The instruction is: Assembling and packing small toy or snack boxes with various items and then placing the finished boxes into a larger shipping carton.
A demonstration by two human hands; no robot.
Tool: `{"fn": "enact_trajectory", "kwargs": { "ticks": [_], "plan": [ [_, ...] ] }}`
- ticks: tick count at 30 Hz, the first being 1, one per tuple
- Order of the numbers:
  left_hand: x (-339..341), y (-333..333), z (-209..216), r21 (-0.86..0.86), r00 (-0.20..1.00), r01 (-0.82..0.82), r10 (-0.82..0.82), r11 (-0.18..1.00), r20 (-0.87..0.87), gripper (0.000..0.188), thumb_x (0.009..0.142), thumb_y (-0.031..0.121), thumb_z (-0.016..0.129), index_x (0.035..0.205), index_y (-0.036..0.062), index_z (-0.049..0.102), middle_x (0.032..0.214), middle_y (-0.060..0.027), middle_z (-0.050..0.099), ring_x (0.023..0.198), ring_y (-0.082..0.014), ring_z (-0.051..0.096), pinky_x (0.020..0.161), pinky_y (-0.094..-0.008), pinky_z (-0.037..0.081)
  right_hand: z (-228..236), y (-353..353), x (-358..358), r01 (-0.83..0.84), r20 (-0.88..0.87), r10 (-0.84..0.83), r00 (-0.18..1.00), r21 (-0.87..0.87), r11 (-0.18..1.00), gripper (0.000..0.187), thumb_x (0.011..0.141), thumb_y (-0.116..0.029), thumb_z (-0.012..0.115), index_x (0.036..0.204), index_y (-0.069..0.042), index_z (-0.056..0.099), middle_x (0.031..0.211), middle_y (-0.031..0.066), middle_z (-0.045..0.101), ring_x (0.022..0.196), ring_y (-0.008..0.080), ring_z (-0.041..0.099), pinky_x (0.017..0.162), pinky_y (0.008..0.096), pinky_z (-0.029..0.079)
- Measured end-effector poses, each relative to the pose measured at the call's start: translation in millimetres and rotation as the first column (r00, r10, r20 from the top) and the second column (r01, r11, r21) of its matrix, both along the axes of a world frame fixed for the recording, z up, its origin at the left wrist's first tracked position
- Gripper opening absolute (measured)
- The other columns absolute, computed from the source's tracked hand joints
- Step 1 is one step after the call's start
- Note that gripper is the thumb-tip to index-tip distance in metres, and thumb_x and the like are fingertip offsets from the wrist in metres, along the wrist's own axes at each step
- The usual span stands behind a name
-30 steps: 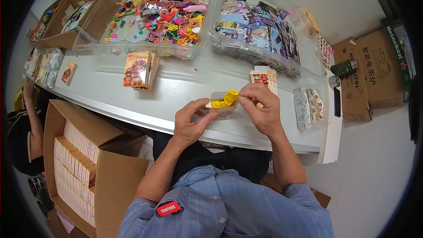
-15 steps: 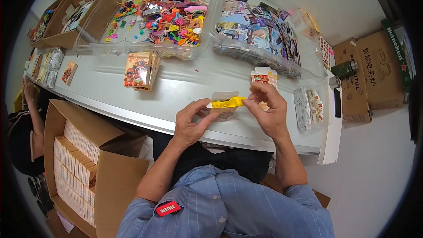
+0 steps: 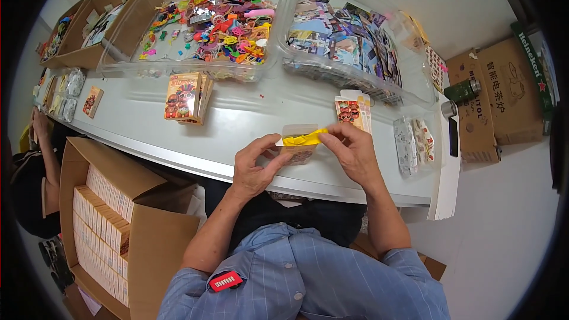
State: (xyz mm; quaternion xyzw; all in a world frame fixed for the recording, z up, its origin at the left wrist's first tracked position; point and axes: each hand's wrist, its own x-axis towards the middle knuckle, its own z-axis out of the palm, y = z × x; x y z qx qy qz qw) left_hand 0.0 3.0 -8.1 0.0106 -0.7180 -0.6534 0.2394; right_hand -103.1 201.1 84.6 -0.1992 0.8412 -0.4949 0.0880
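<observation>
My left hand (image 3: 253,169) grips a small printed card box (image 3: 301,154) by its left side, over the near part of the table. The box's top flap stands up. A yellow, crumpled, soft-looking piece (image 3: 302,140) fills its mouth; its kind cannot be made out. My right hand (image 3: 354,155) pinches the right end of this yellow piece between thumb and fingers, at the box's right edge. Just beyond the right hand are more printed boxes (image 3: 348,109), the front one with a raised flap. A stack of similar boxes (image 3: 182,98) stands farther left.
A clear tub (image 3: 118,66) of colourful small toys and another clear tub (image 3: 332,70) of cards line the back. Plastic packets (image 3: 415,148) lie at right. A large carton (image 3: 163,249) full of boxes stands at lower left. Another person's arm (image 3: 50,160) shows at far left.
My right hand has drawn slightly left and down, still on the yellow piece, uncovering more of the boxes behind it. My left hand and its box have barely moved.
</observation>
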Motion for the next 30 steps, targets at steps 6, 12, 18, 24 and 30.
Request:
{"fn": "enact_trajectory", "kwargs": {
  "ticks": [6,12,18,24,30],
  "plan": [
    [0.7,-1.5,-1.0,0.006,0.999,0.005,-0.005,1.000,0.032,0.044,0.082,0.007,0.084,0.121,0.0032,0.066,0.104,-0.0130,0.073,0.085,-0.0186,0.071,0.070,-0.0298,0.059,-2.5,-9.1,9.4,-0.060,-0.325,0.051,0.944,-0.016,0.998,0.011,0.085,-0.007,0.079,0.094,-0.002,0.075,0.090,0.0048,0.068,0.076,0.0143,0.061,0.065,0.0264,0.048],
    [1.0,-0.9,0.6,-0.030,1.000,-0.021,0.021,0.999,-0.015,0.044,0.081,0.007,0.085,0.120,0.0033,0.066,0.101,-0.0128,0.073,0.083,-0.0184,0.071,0.069,-0.0298,0.058,2.3,-23.1,6.7,-0.225,-0.618,0.288,0.731,0.180,0.958,0.015,0.081,-0.010,0.081,0.095,-0.006,0.077,0.121,0.0110,0.065,0.114,0.0330,0.059,0.095,0.0432,0.048],
    [-0.4,-4.3,7.3,-0.085,1.000,0.008,-0.010,0.996,-0.023,0.044,0.080,0.006,0.084,0.121,0.0038,0.066,0.097,-0.0127,0.072,0.080,-0.0189,0.069,0.069,-0.0302,0.058,5.7,-18.0,9.4,-0.305,-0.399,0.396,0.827,0.272,0.913,0.021,0.084,-0.027,0.080,0.098,-0.011,0.078,0.147,0.0159,0.050,0.143,0.0388,0.037,0.115,0.0480,0.033],
    [2.1,-5.6,8.6,-0.092,0.999,0.025,-0.027,0.995,-0.029,0.042,0.081,0.004,0.083,0.120,0.0038,0.068,0.096,-0.0139,0.072,0.080,-0.0223,0.070,0.071,-0.0316,0.058,0.7,-18.1,7.3,-0.390,-0.204,0.437,0.876,0.234,0.891,0.024,0.085,-0.026,0.080,0.103,-0.010,0.077,0.145,0.0180,0.051,0.135,0.0353,0.047,0.106,0.0455,0.043],
    [-2.8,-4.9,6.9,-0.288,0.988,0.044,-0.085,0.957,-0.129,0.049,0.084,-0.003,0.078,0.130,0.0049,0.063,0.110,-0.0169,0.070,0.092,-0.0240,0.070,0.075,-0.0304,0.059,-12.2,-2.1,14.3,0.031,0.071,-0.004,0.997,-0.384,0.923,0.026,0.099,-0.012,0.065,0.121,0.001,0.067,0.121,0.0124,0.066,0.087,0.0129,0.065,0.071,0.0246,0.053]
  ]
}}
